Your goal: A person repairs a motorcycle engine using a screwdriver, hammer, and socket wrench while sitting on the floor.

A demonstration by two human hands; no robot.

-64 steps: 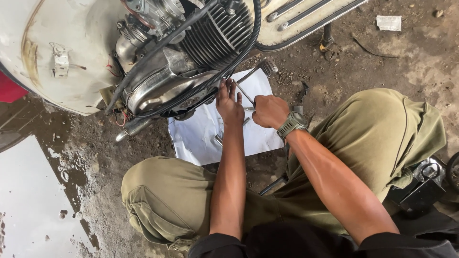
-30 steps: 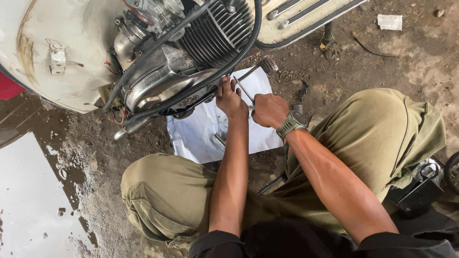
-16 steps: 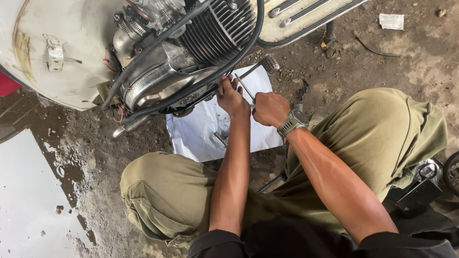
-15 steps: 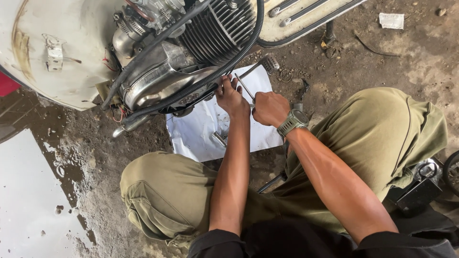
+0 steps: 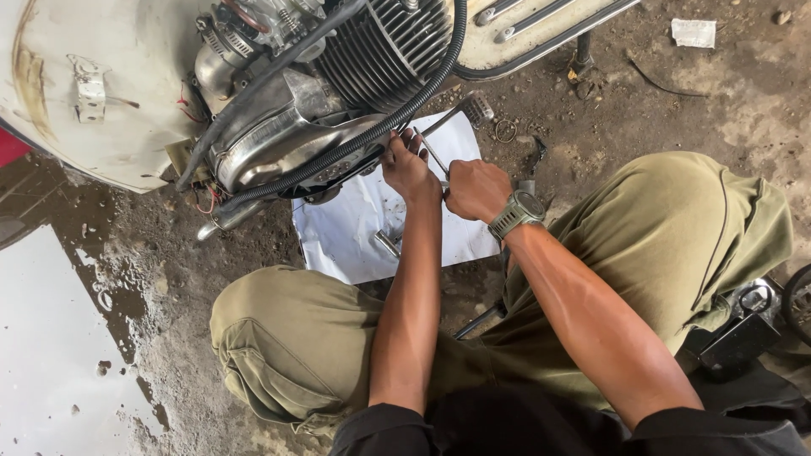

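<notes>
Head view shows the cream scooter body [image 5: 93,93] tipped over me, its finned engine [image 5: 338,93] bared at working height while I squat on the dirt floor [image 5: 676,101]. A white sheet [image 5: 355,228] lies under the engine, likely to catch parts; a small metal piece [image 5: 387,243] rests near its lower edge. My left hand [image 5: 409,169] presses against the engine casing, fingers curled, steadying. My right hand [image 5: 477,190] is fisted around a thin metal tool [image 5: 432,154] angled toward the casing. A small white label scrap [image 5: 693,32] lies by the floor's far right edge.

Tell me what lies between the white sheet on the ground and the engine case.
In the head view, a black corrugated hose runs across there, below the engine case and above the white sheet; the left hand reaches in beside it.
</notes>
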